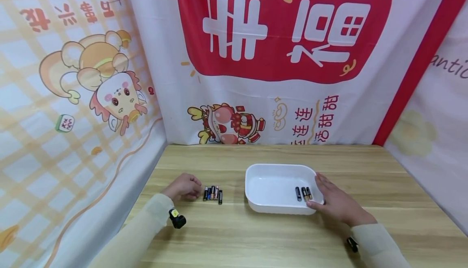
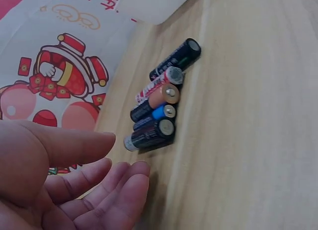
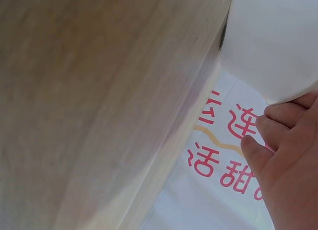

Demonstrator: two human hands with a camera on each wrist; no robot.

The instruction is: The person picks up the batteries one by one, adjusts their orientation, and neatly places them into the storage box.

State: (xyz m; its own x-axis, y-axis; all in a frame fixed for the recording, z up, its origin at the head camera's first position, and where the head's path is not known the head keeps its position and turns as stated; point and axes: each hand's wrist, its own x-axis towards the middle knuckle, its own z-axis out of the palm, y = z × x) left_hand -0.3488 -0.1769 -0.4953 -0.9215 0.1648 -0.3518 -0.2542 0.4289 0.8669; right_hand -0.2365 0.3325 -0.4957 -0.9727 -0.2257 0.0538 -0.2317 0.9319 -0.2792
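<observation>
My left hand point(image 1: 187, 186) hovers just left of a row of several batteries point(image 1: 212, 193) on the table. In the left wrist view, its thumb and fingers point(image 2: 134, 188) are loosely bent with nothing between them, close to a dark battery point(image 2: 151, 135). Beside that one lie a blue-ended, a copper-topped and a pink-and-white battery point(image 2: 158, 84), then a black battery point(image 2: 176, 58) at the far end. My right hand point(image 1: 338, 201) holds the right end of a white plastic basin point(image 1: 272, 209), thumb at the front rim. Three batteries point(image 1: 303, 194) lie inside the basin at its right.
The wooden table point(image 1: 234, 239) meets a printed cloth point(image 1: 168, 109) hanging behind it. More printed cloth point(image 1: 73, 138) hangs along the left, and another cloth panel point(image 1: 427, 138) on the right. A small black camera point(image 1: 177, 218) sits at the left wrist.
</observation>
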